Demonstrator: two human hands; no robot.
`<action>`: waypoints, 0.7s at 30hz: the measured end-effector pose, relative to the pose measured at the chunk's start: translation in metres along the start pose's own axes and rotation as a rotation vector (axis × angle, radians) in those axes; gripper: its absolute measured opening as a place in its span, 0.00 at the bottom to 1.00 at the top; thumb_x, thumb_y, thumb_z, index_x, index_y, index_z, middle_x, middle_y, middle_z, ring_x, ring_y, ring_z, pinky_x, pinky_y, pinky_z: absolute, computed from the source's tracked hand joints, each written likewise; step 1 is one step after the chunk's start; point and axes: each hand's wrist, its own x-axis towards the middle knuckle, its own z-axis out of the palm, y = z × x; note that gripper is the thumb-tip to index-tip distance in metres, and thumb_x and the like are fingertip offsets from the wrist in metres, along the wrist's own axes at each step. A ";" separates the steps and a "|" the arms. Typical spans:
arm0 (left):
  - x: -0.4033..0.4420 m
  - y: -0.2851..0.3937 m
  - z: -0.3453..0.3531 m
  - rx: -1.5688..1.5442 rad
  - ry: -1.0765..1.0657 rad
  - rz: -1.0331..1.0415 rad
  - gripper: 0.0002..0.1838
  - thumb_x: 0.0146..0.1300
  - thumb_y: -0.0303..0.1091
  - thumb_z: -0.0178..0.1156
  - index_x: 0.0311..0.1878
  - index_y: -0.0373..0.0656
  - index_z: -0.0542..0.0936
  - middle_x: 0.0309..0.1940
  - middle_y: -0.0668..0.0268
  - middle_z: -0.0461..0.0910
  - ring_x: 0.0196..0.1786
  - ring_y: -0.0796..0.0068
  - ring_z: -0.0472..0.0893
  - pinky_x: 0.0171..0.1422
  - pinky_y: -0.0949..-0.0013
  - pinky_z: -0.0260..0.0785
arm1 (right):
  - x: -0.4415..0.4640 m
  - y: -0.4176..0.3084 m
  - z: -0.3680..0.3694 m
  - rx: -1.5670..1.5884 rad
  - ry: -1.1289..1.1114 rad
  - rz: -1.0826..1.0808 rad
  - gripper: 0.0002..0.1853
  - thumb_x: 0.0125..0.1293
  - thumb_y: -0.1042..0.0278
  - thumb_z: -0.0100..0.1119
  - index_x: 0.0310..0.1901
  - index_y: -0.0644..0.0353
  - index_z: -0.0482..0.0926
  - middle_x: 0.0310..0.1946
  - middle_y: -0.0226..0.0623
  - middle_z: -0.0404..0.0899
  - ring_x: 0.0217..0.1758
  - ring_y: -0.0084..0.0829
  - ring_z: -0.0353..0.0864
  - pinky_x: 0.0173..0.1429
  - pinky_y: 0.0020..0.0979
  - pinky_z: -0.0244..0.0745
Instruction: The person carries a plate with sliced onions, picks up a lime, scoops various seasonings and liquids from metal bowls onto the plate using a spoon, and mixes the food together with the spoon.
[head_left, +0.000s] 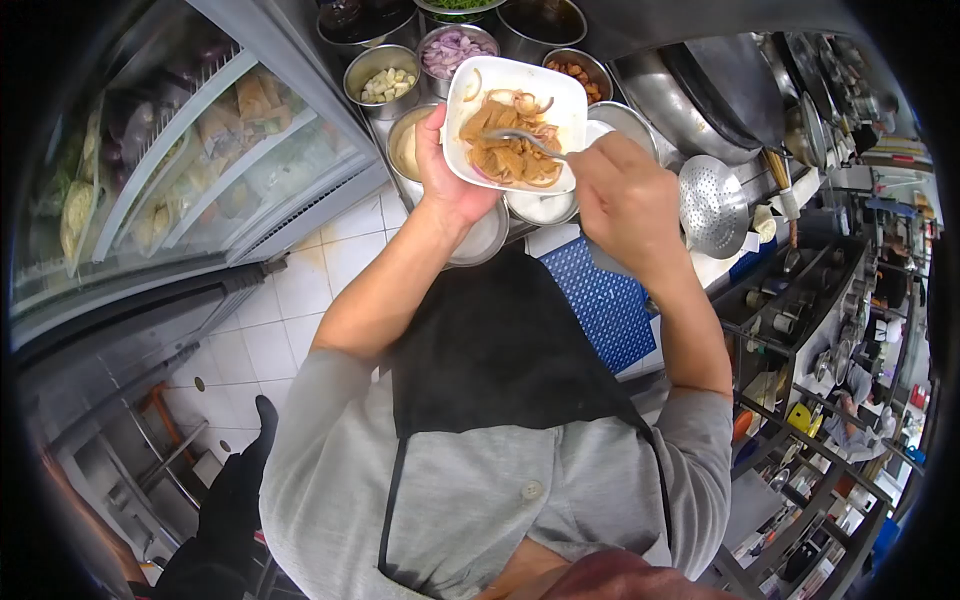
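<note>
My left hand [455,185] supports a white square bowl [568,95] from its left side and below, the thumb along the rim. Brown sauced meat pieces with sliced onion [512,155] lie in the bowl. In my right hand [628,200] is the handle of a metal spoon [527,137], its head down among the meat; whether it is a spoon or a fork I cannot fully make out. The bowl is held above several metal containers, partly hiding them.
Metal containers hold chopped red onion [455,50], pale garlic-like pieces [388,85] and a reddish-brown ingredient [583,72]. A perforated skimmer [713,205] and large pans [690,105] are at right. A glass-door fridge [180,150] stands at left. Another person's dark-clothed leg [235,500] shows lower left.
</note>
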 end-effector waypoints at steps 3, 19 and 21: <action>0.004 -0.003 0.005 -0.013 -0.009 0.016 0.37 0.64 0.63 0.46 0.68 0.48 0.72 0.68 0.59 0.71 0.69 0.54 0.69 0.74 0.44 0.59 | -0.002 0.001 -0.008 -0.010 0.020 0.093 0.04 0.53 0.77 0.62 0.32 0.58 0.81 0.28 0.37 0.76 0.30 0.39 0.80 0.32 0.37 0.74; 0.004 -0.055 0.056 0.046 -0.168 -0.229 0.40 0.66 0.64 0.47 0.74 0.48 0.64 0.74 0.58 0.62 0.76 0.50 0.60 0.80 0.41 0.46 | -0.093 -0.014 -0.091 0.056 0.224 0.476 0.05 0.55 0.78 0.64 0.34 0.61 0.81 0.28 0.38 0.80 0.24 0.36 0.80 0.27 0.32 0.75; -0.006 -0.073 0.083 0.196 -0.086 -0.200 0.40 0.66 0.64 0.49 0.75 0.49 0.63 0.75 0.59 0.61 0.77 0.50 0.57 0.80 0.41 0.44 | -0.102 -0.021 -0.112 0.034 0.280 0.564 0.05 0.55 0.77 0.64 0.34 0.59 0.80 0.28 0.37 0.79 0.24 0.36 0.80 0.28 0.33 0.75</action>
